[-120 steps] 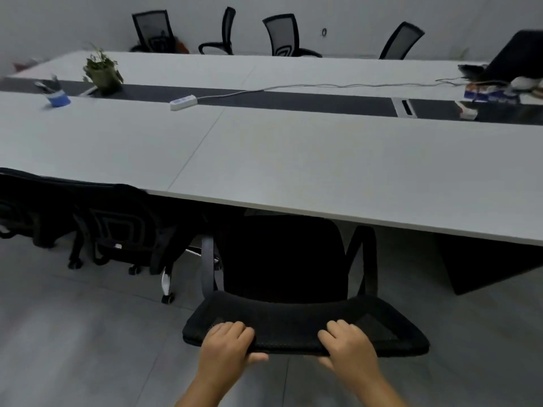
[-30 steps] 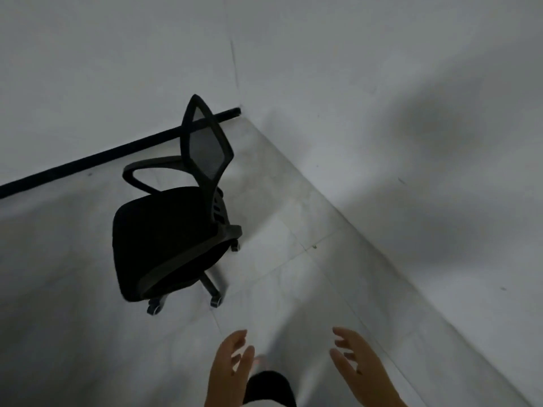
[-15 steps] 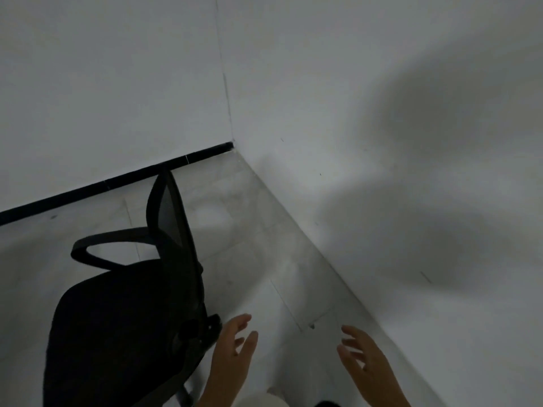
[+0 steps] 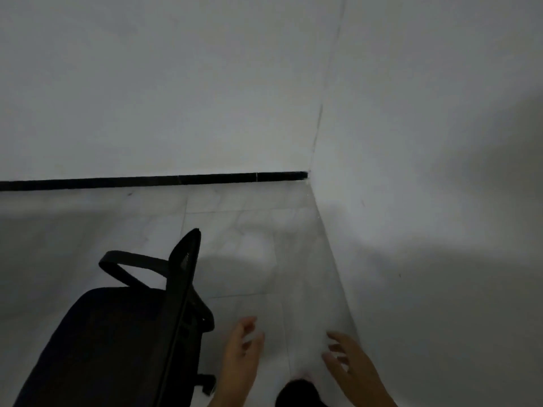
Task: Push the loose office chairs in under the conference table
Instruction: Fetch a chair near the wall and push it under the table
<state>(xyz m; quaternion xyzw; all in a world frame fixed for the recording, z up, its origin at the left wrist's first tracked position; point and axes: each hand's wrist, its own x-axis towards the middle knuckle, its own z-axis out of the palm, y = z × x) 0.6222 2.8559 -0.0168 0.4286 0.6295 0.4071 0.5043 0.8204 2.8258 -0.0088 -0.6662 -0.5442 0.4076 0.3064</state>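
chair (image 4: 123,342): black, lower left of the frame, backrest seen edge-on, one armrest looping out toward the left
left hand (image 4: 242,352): bottom centre, fingers loosely spread, holding nothing, just right of the chair's back, not touching it
right hand (image 4: 351,364): bottom right of centre, fingers spread, holding nothing
floor (image 4: 264,245): pale tiles, centre
baseboard (image 4: 152,180): black strip across the left, ending at the room corner
walls (image 4: 176,83): white, filling the upper frame and right side
dark shape (image 4: 298,393): between the hands at the bottom edge, cannot tell what

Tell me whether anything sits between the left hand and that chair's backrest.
Nothing visible does. The left hand is open just right of the chair backrest, with only bare floor showing in the gap. The conference table is out of view.
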